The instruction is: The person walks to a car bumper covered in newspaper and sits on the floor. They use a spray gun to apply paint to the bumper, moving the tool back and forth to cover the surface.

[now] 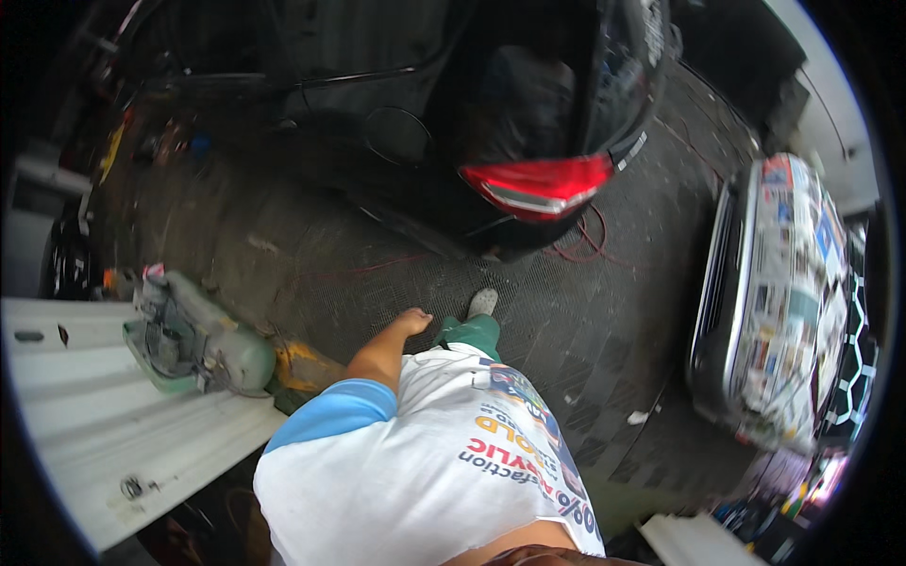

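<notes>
My left hand (412,322) hangs in front of my body, its fingers curled in with nothing visible in them. It is beside my green trouser leg (473,332) and touches no object that I can make out. My right hand is out of the picture. Ahead stands a black car (396,132), its red and clear tail light (540,187) facing me at the rear corner. A grey shoe (483,302) shows on the floor below the car.
A dusty green air compressor (212,344) stands at left beside a white ribbed panel (66,396). A red hose (580,247) loops on the dark textured floor (604,330) behind the car. At right is a car part covered with newspaper (788,292).
</notes>
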`<state>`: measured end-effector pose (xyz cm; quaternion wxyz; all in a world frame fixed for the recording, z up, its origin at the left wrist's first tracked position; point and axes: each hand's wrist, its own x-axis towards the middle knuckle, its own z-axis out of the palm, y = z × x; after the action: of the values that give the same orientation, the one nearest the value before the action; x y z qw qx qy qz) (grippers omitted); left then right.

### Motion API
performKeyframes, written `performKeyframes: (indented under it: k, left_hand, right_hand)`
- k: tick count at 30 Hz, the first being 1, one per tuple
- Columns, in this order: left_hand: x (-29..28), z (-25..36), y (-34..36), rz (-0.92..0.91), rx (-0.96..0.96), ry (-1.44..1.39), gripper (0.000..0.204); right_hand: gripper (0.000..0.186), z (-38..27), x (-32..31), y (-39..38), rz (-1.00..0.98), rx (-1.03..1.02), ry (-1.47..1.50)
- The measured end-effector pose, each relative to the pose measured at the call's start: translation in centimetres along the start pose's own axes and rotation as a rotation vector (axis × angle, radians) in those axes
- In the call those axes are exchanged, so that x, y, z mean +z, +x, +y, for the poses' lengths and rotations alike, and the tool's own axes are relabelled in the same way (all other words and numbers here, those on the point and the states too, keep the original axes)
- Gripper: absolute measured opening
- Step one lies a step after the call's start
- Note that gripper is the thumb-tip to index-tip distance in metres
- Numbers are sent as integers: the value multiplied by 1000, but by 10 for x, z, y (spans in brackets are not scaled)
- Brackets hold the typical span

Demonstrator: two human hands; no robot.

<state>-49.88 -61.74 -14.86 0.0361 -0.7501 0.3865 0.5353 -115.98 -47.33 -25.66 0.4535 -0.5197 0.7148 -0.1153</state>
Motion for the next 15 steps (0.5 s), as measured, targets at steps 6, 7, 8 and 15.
performKeyframes:
  k: [6,7,8,15]
  left_hand:
    - [-41,186,69,-175,177,-1,63]
    - [-36,200,70,-192,234,-4,60]
    - [-33,200,81,-184,294,40,60]
    - [-25,211,162,-568,263,44,69]
  right_hand:
    - [36,-109,-123,93,85,24,47]
    - [36,-165,-150,82,84,74,-9]
    - [36,-220,-160,75,73,115,-2]
    - [48,-248,-183,168,187,245,-8]
